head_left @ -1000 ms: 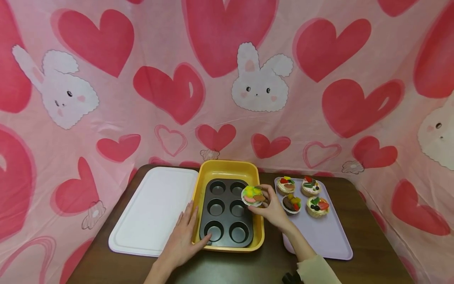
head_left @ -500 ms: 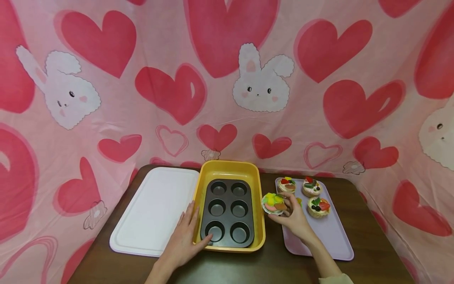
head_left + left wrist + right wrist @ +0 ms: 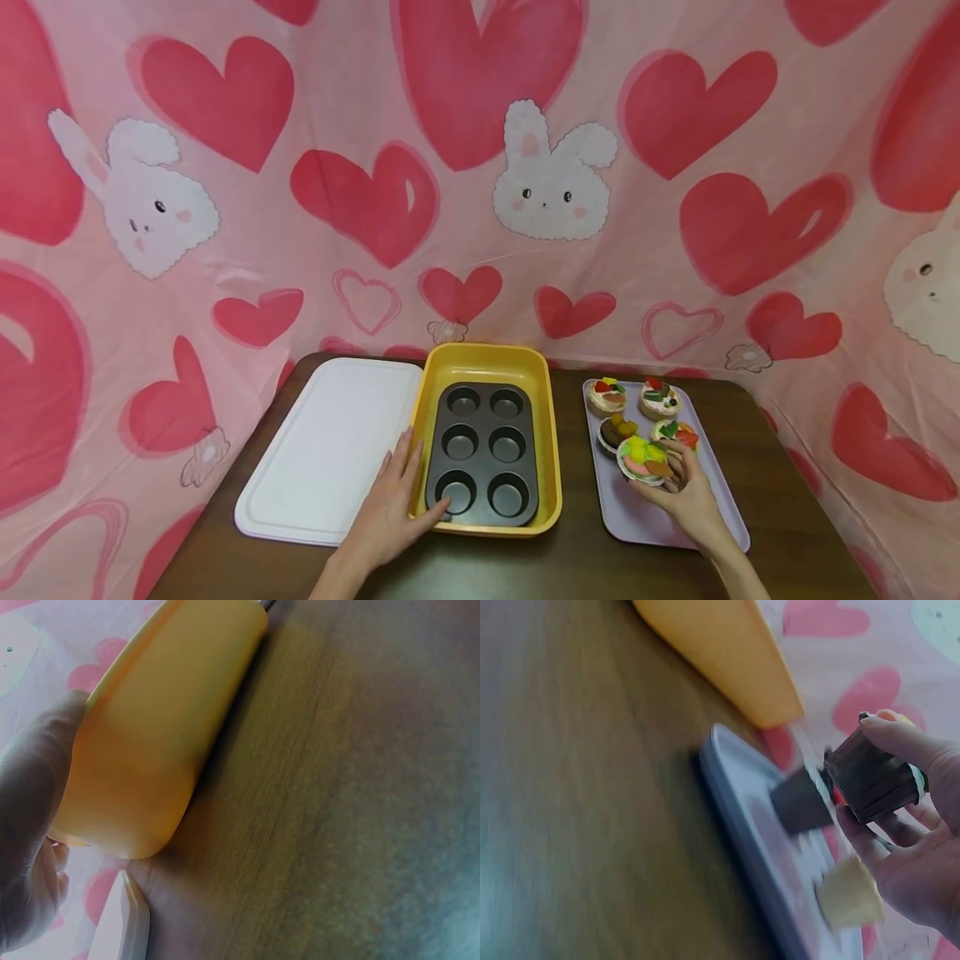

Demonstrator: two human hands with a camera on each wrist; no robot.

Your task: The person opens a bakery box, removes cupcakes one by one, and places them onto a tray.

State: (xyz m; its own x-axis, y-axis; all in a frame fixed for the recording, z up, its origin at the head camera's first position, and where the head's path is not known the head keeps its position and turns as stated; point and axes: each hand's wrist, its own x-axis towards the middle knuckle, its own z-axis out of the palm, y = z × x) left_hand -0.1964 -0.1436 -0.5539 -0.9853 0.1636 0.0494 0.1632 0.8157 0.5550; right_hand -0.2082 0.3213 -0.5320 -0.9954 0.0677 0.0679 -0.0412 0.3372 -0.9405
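My left hand (image 3: 386, 500) rests at the near left corner of a yellow tray (image 3: 556, 454), fingers straight along its side and thumb over the front rim. Inside the tray lies a dark muffin tin (image 3: 483, 446), its cups bare. My right hand (image 3: 690, 496) pinches a cupcake (image 3: 639, 454) topped with yellow, green and pink pieces, above the lilac tray (image 3: 626, 521). In the right wrist view, that cupcake's dark case (image 3: 871, 780) sits between thumb and fingers, raised off the tray. Several other fruit-topped cupcakes stand on the tray just behind it.
A white board (image 3: 333, 446) lies left of the yellow tray. Brown table (image 3: 577, 500) shows between the yellow and lilac trays. A pink cloth (image 3: 465, 217) with hearts and rabbits hangs right behind the table.
My right hand has carried the cupcake rightward from above the muffin tin to above the lilac tray. My left hand stays at the yellow tray's corner.
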